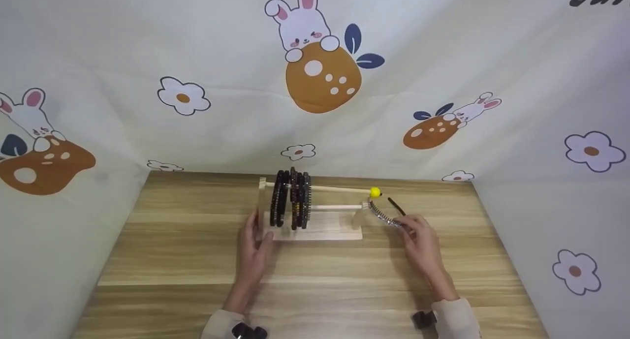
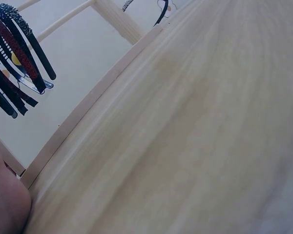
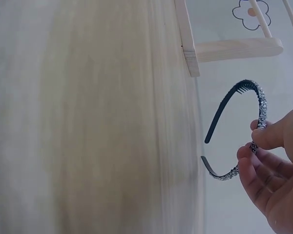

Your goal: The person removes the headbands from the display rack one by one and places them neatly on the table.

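Observation:
A black headband [image 3: 262,100] with a sparkly silver top is pinched between the thumb and fingers of my right hand [image 1: 422,243]. It is held just right of a wooden rack [image 1: 339,235], near the rack's right upright. My left hand [image 1: 255,255] grips the rack's left end, thumb at the front and fingers around the outer side. Several dark headbands [image 1: 299,201], some beaded, hang together on the left part of the rack's two rods. The upper rod [image 1: 339,188] ends at the right in a yellow ball [image 1: 375,192].
The rack stands on a wood-grain table [image 1: 197,260] near its back edge. Behind and beside the table hangs a pale cloth [image 1: 226,127] printed with rabbits and flowers. A black wrist camera [image 1: 424,320] sits at the right sleeve, another [image 1: 249,331] at the left.

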### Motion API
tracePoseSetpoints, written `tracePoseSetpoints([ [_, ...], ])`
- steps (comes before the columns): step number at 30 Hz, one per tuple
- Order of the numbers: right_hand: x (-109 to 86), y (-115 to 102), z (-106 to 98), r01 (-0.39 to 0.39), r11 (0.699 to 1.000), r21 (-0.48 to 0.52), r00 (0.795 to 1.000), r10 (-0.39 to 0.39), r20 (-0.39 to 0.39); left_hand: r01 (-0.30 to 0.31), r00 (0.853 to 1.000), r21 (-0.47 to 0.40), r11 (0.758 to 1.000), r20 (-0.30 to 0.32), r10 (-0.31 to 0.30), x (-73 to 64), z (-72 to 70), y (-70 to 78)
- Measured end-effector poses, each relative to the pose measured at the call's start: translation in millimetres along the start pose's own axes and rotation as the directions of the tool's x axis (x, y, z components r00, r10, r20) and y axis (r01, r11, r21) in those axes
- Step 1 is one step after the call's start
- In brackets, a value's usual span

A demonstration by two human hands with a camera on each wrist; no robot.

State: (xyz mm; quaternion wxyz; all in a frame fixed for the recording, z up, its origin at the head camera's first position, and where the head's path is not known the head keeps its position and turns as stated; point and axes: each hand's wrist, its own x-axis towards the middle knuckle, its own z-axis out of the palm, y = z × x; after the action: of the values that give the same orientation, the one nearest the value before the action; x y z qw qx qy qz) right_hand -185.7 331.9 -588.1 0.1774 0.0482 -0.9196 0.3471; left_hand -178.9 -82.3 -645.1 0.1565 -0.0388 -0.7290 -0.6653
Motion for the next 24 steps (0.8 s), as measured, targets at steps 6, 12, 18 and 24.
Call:
tracePoseSetpoints([
  [6,-2.1,9.8,0.3,0.105,0.993,-0.057,0.994,-0.104,0.015,-0.014,1.0,0.01,1.0,-0.007,0.014,0.8,0.4,-2.1],
  [12,-3.9,16.5,1.5,0.125,0.988,-0.087,0.991,-0.119,0.065,-0.007,1.0,0.004,1.0,-0.002,0.007,1.0,-0.4,-2.6],
  [18,-5.8,20.3,3.2,0.135,0.983,-0.122,0.989,-0.126,0.078,0.005,1.0,-0.01,1.0,0.01,-0.005,1.7,-0.4,-2.2],
  [24,-6.5,22.4,4.9,0.137,0.983,-0.123,0.984,-0.12,0.132,0.004,1.0,-0.011,1.0,0.005,-0.004,0.4,-0.5,-1.5],
])
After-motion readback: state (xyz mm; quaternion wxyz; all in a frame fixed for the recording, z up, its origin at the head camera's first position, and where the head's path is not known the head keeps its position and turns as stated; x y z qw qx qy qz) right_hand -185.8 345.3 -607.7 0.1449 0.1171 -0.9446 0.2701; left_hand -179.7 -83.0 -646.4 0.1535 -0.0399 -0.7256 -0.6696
